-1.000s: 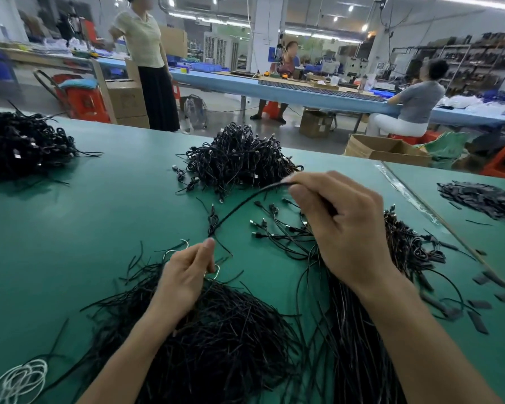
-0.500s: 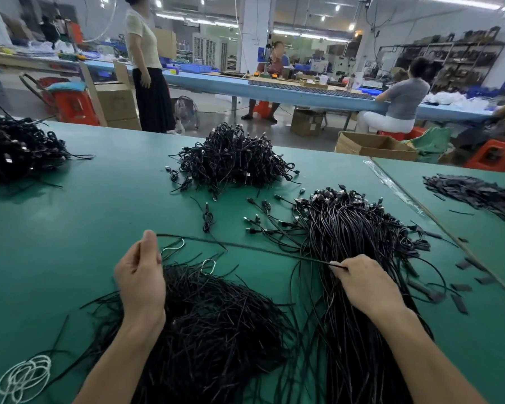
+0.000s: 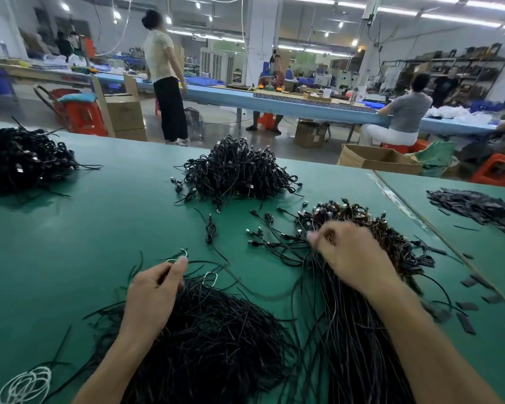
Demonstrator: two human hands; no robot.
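A green table (image 3: pixel 70 258) in a factory hall, with a long blue bench (image 3: pixel 303 104) far beyond the cable bundle (image 3: pixel 347 345). The right hand (image 3: pixel 353 258) lies on the bundle's plug end with its fingers curled in, and blur hides any grip. Just left of the bundle, the left hand (image 3: pixel 155 290) rests on the tie heap (image 3: pixel 216 345), fingertips drawn to the thumb. I cannot tell whether they pinch a strand.

Deep green table (image 3: pixel 70 258) right across, plain, no pattern. Up front the ties (image 3: pixel 216 345), a matte black heap, and beside them the cable bundle (image 3: pixel 362 360), black too, flecked silver at the plug ends (a brownish glint in there as well). Black again for the far cable heap (image 3: pixel 239 173) and the left heap (image 3: pixel 21 161). White coil (image 3: pixel 24 386) in the near corner. Behind: orange-red stool (image 3: pixel 85 118), pale blue bench (image 3: pixel 274 100), plain brown cardboard box (image 3: pixel 379 160).
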